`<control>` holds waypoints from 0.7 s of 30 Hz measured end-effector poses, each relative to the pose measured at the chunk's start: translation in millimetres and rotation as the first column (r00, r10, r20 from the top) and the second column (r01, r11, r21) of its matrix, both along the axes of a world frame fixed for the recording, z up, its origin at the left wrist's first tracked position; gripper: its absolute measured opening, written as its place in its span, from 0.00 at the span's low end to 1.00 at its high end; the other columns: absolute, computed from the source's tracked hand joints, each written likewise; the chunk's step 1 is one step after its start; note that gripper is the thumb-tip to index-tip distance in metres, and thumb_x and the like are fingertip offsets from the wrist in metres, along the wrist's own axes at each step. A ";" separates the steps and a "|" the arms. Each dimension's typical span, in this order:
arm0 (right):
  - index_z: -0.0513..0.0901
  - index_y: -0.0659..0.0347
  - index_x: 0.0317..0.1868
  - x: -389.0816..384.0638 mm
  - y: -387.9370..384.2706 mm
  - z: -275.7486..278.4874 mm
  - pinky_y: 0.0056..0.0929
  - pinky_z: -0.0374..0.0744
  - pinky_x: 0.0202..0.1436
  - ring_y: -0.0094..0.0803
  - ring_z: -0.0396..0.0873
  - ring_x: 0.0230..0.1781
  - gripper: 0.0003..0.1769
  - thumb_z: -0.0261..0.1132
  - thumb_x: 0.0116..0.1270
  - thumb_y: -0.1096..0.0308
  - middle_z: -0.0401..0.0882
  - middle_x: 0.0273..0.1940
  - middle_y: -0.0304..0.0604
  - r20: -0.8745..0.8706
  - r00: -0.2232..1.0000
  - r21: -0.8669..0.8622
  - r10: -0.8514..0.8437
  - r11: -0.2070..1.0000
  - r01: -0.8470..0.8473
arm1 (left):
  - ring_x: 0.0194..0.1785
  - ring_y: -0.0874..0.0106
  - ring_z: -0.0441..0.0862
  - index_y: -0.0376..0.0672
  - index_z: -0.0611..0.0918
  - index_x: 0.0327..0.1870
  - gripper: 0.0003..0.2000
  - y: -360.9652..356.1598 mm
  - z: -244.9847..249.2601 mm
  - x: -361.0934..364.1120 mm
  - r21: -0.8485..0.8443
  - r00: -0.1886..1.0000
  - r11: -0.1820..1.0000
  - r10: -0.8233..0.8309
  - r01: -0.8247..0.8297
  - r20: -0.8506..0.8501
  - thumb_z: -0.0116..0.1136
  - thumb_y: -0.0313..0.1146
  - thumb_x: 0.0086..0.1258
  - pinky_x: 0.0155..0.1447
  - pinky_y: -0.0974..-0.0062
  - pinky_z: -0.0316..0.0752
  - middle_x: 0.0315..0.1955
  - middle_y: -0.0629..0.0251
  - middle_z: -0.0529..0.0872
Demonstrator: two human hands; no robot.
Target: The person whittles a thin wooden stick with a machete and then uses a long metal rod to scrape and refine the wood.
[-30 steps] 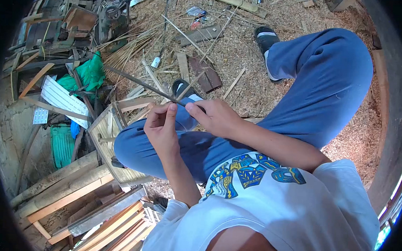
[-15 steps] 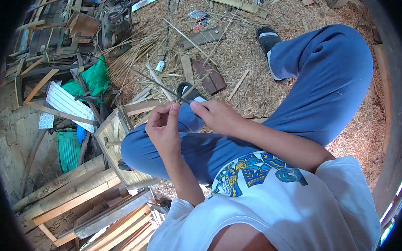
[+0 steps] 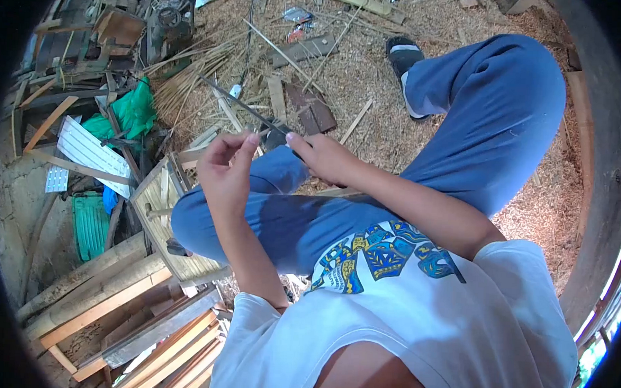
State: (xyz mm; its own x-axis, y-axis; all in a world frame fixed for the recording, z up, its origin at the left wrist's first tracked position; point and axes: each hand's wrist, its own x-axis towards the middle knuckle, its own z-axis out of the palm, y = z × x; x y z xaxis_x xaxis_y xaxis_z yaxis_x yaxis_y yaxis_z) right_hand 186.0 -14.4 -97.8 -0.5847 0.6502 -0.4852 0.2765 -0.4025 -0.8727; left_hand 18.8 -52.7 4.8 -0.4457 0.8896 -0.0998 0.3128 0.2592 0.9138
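My right hand point(image 3: 326, 158) is closed around the dark handle of what looks like a knife point(image 3: 238, 102). Its long, narrow, dark blade slants up and to the left, over the littered ground. My left hand point(image 3: 225, 169) is just left of the handle, below the blade, with its thumb and forefinger pinched together and the other fingers curled. Anything between those fingertips is too small to make out. Both hands are above my left leg point(image 3: 254, 223), in blue trousers.
Thin bamboo sticks point(image 3: 191, 78) lie in a heap ahead on the left. Beside my left knee stands a slatted wooden piece point(image 3: 151, 201). Green plastic point(image 3: 134, 110), a white perforated sheet point(image 3: 94, 150) and a green basket point(image 3: 89, 226) are farther left. Shavings cover the ground point(image 3: 371, 79).
The left hand has moved a little left and away from the right hand, widening the gap between them. The knife shows more clearly. The whole view has shifted slightly.
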 end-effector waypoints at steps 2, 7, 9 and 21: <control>0.80 0.65 0.27 4.0 1.6 17.8 0.36 0.75 0.28 0.31 0.75 0.19 0.42 0.48 0.81 0.32 0.75 0.19 0.41 0.033 0.999 -0.106 0.008 0.994 -0.004 | 0.40 0.80 0.84 0.34 0.86 0.39 0.05 -0.7 -8.4 -5.2 0.048 1.000 0.999 -0.001 0.000 0.023 0.72 0.24 0.71 0.48 0.82 0.78 0.37 0.66 0.90; 0.83 0.67 0.30 -4.6 -10.6 -5.0 0.41 0.79 0.31 0.35 0.80 0.21 0.41 0.49 0.81 0.34 0.78 0.21 0.44 -0.063 0.993 0.319 -0.103 0.940 0.118 | 0.42 0.79 0.85 0.35 0.86 0.39 0.06 2.8 -9.8 9.5 0.083 0.997 0.993 0.080 -0.081 0.017 0.73 0.25 0.71 0.50 0.81 0.79 0.37 0.65 0.90; 0.84 0.68 0.32 -10.2 -6.0 -22.1 0.40 0.79 0.32 0.36 0.81 0.23 0.40 0.49 0.82 0.36 0.78 0.21 0.45 0.004 0.991 0.368 -0.131 0.922 0.120 | 0.42 0.78 0.86 0.35 0.85 0.39 0.05 4.2 -8.6 8.4 0.100 0.997 0.992 0.075 -0.076 0.011 0.72 0.24 0.71 0.50 0.80 0.80 0.37 0.64 0.90; 0.84 0.68 0.35 -33.9 1.9 15.4 0.43 0.77 0.38 0.39 0.81 0.27 0.37 0.51 0.82 0.38 0.81 0.24 0.49 0.074 0.997 0.207 0.028 0.977 -0.043 | 0.42 0.77 0.86 0.33 0.85 0.41 0.04 -9.4 -21.7 -9.2 0.211 0.960 0.946 0.267 -0.245 -0.081 0.69 0.24 0.74 0.51 0.79 0.80 0.36 0.62 0.90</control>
State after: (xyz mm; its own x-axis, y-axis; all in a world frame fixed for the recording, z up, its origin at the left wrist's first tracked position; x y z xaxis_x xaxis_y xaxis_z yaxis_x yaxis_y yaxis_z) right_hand 152.1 -12.5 -82.4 -0.5787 0.7209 -0.3814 0.3506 -0.2024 -0.9144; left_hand 9.6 -62.1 -16.9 -0.6594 0.7410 0.1268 0.3585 0.1616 0.9194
